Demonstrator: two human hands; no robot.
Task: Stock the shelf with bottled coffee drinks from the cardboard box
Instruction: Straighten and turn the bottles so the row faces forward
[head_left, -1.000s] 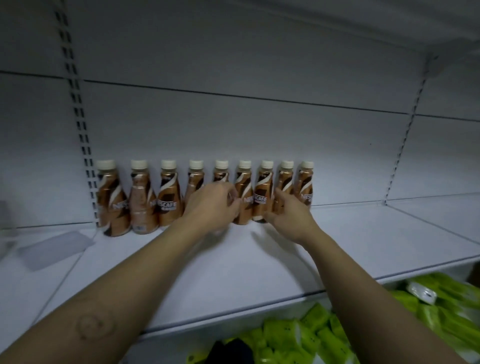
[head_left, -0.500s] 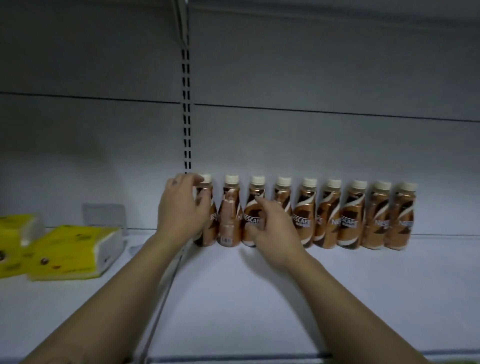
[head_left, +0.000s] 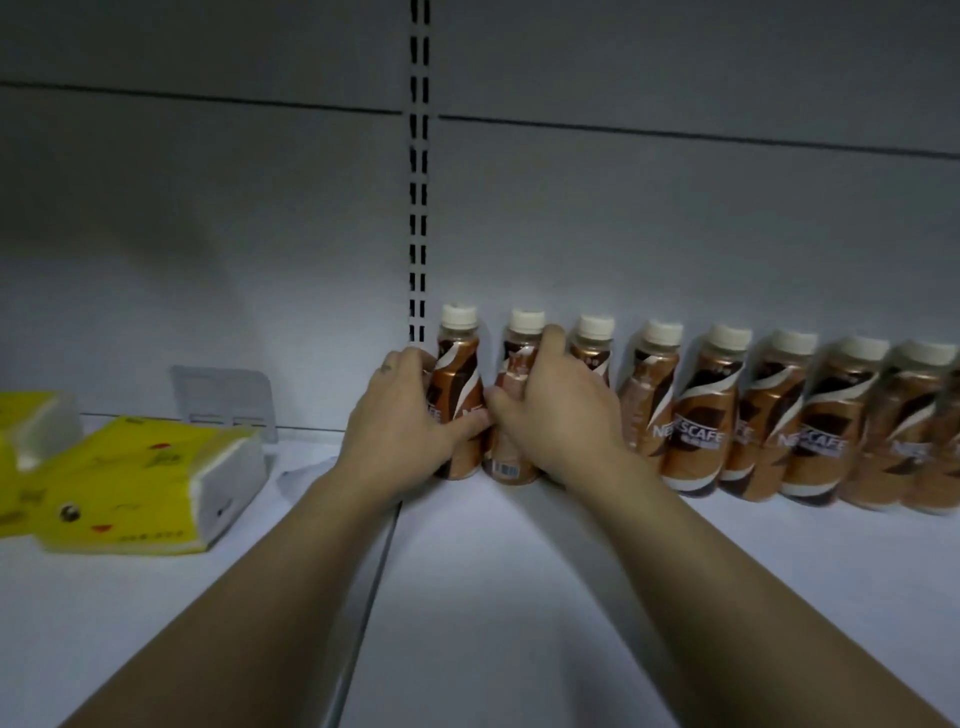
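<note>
Several brown coffee bottles with cream caps stand in a row along the back of the white shelf (head_left: 571, 597). My left hand (head_left: 400, 421) wraps around the leftmost bottle (head_left: 460, 384), close to the slotted upright. My right hand (head_left: 561, 415) grips the second bottle (head_left: 514, 364) from the left, with fingers reaching over its shoulder toward the third bottle (head_left: 592, 338). Both bottles stand upright on the shelf. The other bottles (head_left: 696, 415) run on to the right edge of the view. The cardboard box is out of view.
Yellow tissue packs (head_left: 140, 483) lie on the neighbouring shelf section at left, with a clear plastic divider (head_left: 223, 400) behind them. A black slotted upright (head_left: 418, 182) splits the grey back panel. A seam (head_left: 374, 571) runs between the two shelf boards.
My view has swung left along the row. Both hands have moved from the middle bottles to the two leftmost bottles, the right hand shifting from the third bottle to the second.
</note>
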